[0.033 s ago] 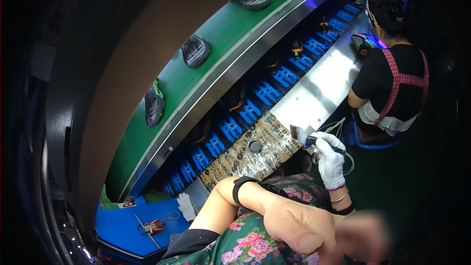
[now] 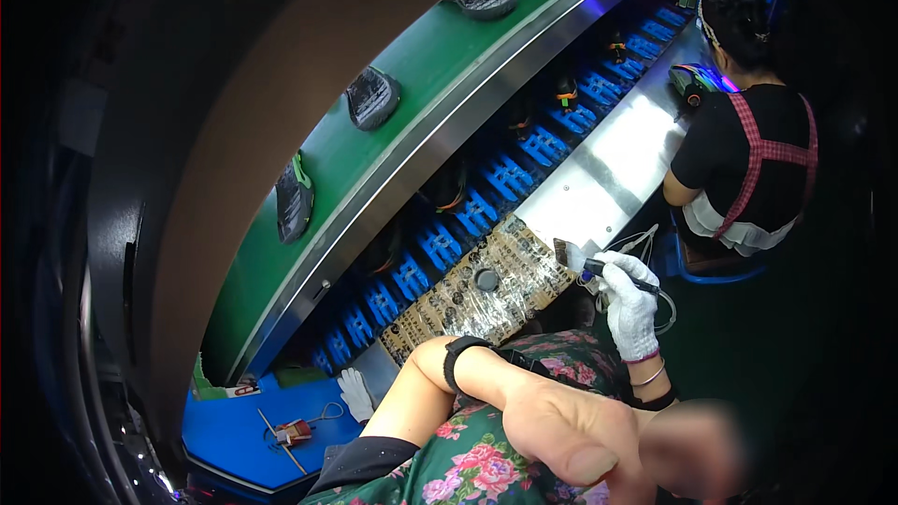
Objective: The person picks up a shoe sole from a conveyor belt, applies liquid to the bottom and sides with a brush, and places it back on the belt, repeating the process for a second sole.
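In my right hand, which wears a white knit glove, is a flat brush with a black handle. Its bristles are at the right edge of a taped, stained cardboard sheet; I cannot tell whether they touch. A small dark round piece sits on that sheet. White cord loops hang around the glove. My bare left hand is raised close in the foreground, thumb bent and fingers curled out of sight beside a blurred patch. Whatever those fingers may hold is hidden.
Beyond the cardboard runs a row of blue holders. Dark shoe soles rest on the green belt behind a metal rail. A co-worker sits far right. A white glove and a small red object lie lower left.
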A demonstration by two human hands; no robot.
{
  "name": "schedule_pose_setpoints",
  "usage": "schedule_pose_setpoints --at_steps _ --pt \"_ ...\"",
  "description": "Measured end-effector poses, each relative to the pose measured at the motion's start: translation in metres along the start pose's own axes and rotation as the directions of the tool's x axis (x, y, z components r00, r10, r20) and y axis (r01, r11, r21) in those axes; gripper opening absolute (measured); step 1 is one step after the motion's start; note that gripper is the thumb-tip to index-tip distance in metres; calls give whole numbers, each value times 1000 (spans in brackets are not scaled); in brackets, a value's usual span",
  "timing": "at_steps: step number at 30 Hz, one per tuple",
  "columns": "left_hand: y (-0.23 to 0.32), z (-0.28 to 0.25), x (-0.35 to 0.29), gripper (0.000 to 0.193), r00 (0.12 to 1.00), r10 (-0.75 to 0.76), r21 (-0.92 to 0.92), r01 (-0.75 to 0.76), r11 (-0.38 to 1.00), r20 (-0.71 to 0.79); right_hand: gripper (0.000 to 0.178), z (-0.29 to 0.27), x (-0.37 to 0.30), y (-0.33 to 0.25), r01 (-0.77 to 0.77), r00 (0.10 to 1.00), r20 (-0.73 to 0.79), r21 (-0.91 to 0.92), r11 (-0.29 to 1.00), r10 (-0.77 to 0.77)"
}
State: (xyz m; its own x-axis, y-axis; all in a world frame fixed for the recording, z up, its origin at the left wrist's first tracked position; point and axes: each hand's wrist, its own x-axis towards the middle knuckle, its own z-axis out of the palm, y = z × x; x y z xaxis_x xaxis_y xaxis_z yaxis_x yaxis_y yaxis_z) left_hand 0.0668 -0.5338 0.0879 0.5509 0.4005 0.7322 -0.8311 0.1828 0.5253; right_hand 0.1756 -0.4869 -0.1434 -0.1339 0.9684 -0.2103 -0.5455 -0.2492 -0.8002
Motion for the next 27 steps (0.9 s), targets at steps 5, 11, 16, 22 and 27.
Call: schedule_pose_setpoints --at_steps 5,11,16,22,27 --pt "-13 -10 19 73 997 39 -115 -47 992 -66 15 -4 13 -15 9 1000 -19 -8 1000 -10" --pt "-14 -82 34 72 989 -127 -14 128 992 77 16 -26 38 -52 29 998 -48 19 999 -29" --pt "-9 -234 54 36 738 255 564 201 801 -624 15 -62 57 -85 -6 988 -153 89 996 20" --pt "60 -451 106 28 524 619 769 600 220 -585 15 -102 75 -125 71 971 -234 129 989 -40" --pt "96 -556 157 77 677 586 459 734 -500 -445 15 -125 89 -154 103 946 -321 145 984 -52"
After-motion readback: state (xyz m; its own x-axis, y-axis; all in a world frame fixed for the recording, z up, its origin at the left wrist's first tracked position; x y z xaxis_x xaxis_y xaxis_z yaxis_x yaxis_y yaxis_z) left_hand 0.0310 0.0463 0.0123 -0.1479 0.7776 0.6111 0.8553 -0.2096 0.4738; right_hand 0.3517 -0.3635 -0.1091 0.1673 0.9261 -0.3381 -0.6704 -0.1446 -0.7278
